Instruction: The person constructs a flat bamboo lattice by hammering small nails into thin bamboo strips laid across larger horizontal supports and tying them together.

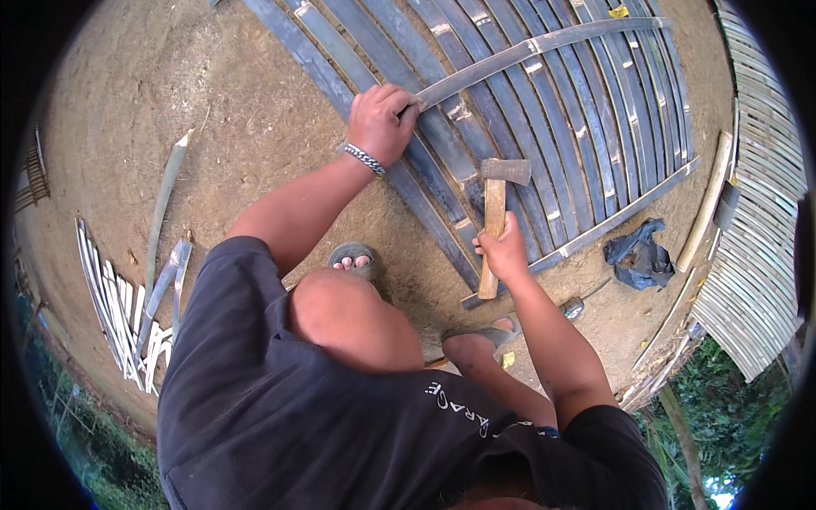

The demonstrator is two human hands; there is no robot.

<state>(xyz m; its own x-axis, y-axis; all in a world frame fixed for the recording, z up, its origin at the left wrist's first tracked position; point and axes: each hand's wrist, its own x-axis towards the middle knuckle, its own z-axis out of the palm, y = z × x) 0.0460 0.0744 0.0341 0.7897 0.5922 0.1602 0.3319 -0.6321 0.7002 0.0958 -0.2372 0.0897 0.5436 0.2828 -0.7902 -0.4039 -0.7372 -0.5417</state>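
Observation:
My left hand [382, 123] is closed on the near-left end of a long bamboo strip [501, 59], which lies crosswise over a panel of dark bamboo slats [565, 144]. In my right hand [505, 248] is a hatchet [495, 204], gripped low on its wooden handle. Its metal head is at the far end, over the slats. A second crosspiece [586, 242] runs along the panel's near edge, just beyond my right wrist.
Split bamboo pieces [127, 314] lie heaped on the dirt at left, below a long bamboo stave [166, 195]. A crumpled black plastic bag [639, 255] sits right of the panel. Farther right are a bamboo pole [705, 204] and a large slatted bamboo panel [756, 229].

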